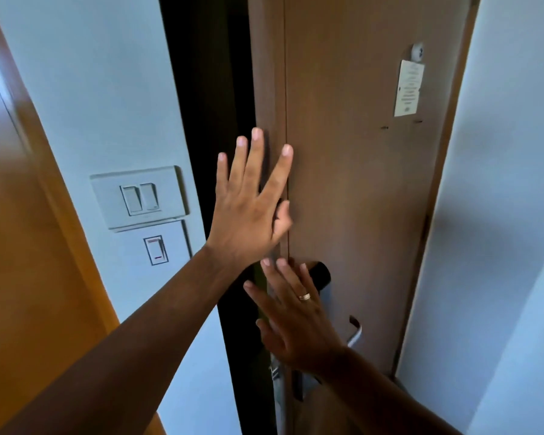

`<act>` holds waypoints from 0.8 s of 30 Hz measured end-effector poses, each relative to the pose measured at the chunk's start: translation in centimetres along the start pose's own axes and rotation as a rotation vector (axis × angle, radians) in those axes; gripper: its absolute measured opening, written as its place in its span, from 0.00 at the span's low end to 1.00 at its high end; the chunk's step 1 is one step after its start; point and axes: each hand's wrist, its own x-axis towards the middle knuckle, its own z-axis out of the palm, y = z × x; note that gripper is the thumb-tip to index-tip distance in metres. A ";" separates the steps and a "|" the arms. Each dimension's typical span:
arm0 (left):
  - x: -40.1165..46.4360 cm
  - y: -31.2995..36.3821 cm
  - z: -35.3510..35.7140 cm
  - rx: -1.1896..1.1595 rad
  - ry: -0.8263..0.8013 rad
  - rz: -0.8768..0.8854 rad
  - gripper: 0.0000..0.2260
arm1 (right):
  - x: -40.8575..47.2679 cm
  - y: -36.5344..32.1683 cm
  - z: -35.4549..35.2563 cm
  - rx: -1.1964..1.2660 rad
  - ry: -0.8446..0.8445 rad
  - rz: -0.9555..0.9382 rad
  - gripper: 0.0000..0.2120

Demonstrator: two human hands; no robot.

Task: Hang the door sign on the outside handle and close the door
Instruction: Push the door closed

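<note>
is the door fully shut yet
No, a dark gap shows between the brown wooden door and the white wall, with the open left hand at the door's edge.

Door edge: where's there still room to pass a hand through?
Only the dark gap between the door edge and the switch-panel wall, above the left hand. Lower down, the right hand and the inside handle crowd the edge.
</note>
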 end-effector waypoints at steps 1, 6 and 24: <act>-0.2 -0.9 0.7 0.052 -0.017 0.006 0.36 | 0.2 0.6 1.1 0.019 0.001 0.023 0.36; 0.3 -3.4 4.3 0.194 -0.123 0.085 0.38 | -0.2 4.9 5.3 0.106 -0.026 0.242 0.27; 1.5 -12.7 21.2 0.321 -0.406 -0.342 0.43 | 3.0 13.4 24.9 0.497 -0.580 0.300 0.26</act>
